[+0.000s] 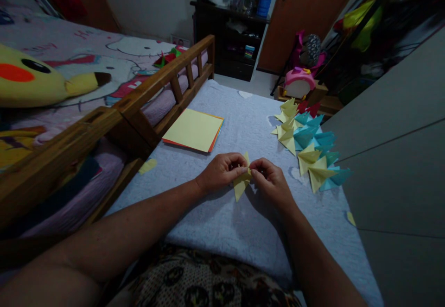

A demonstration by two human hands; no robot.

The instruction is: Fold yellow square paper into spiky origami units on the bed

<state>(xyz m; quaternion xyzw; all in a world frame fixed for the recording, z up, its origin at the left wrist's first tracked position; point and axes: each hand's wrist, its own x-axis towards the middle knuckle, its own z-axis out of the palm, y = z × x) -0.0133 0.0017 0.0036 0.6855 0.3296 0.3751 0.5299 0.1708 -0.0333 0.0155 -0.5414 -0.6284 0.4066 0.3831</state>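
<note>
A small folded yellow paper piece (240, 187) is pinched between both hands over a pale blue quilted mat (222, 214). My left hand (222, 172) grips its left side with curled fingers. My right hand (270, 180) pinches its right edge. The paper's pointed tip hangs down below the fingers. A stack of square paper sheets (193, 130), yellow on top with orange edges below, lies flat on the mat ahead and to the left.
Several folded yellow, teal and red paper pieces (309, 145) lie in a row along the mat's right side by a grey cabinet (399, 159). A wooden bed rail (146, 98) and a yellow plush toy (38, 78) are at left. A yellow scrap (148, 166) lies near the rail.
</note>
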